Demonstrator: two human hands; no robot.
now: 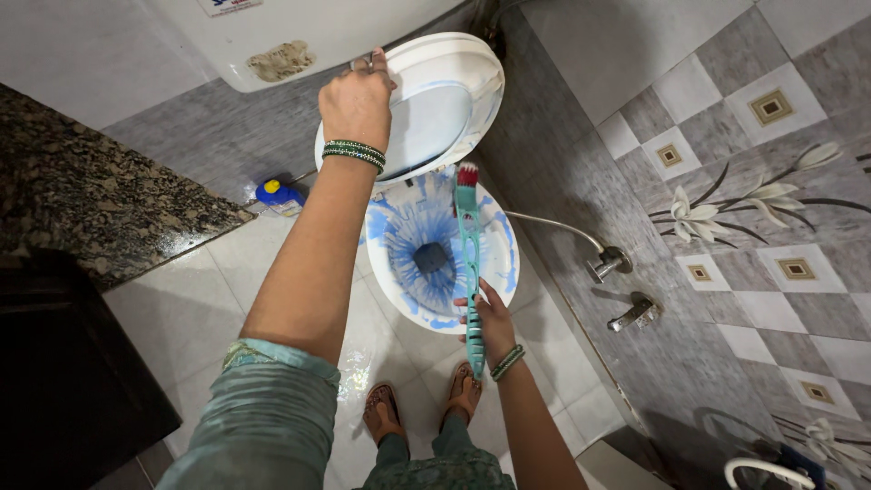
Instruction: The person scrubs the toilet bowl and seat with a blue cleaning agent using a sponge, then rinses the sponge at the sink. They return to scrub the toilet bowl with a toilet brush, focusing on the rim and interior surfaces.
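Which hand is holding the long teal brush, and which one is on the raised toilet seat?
The right hand grips the teal brush by its handle, its bristles over the blue-streaked bowl. The left hand reaches higher and holds the raised toilet seat.

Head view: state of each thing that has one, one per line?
toilet seat: raised, streaked blue
left hand: holding the seat up
toilet bowl: open, coated in blue cleaner
brush: held over the bowl, bristles at the back rim
right hand: gripping the brush handle
blue bottle: on floor, yellow cap on
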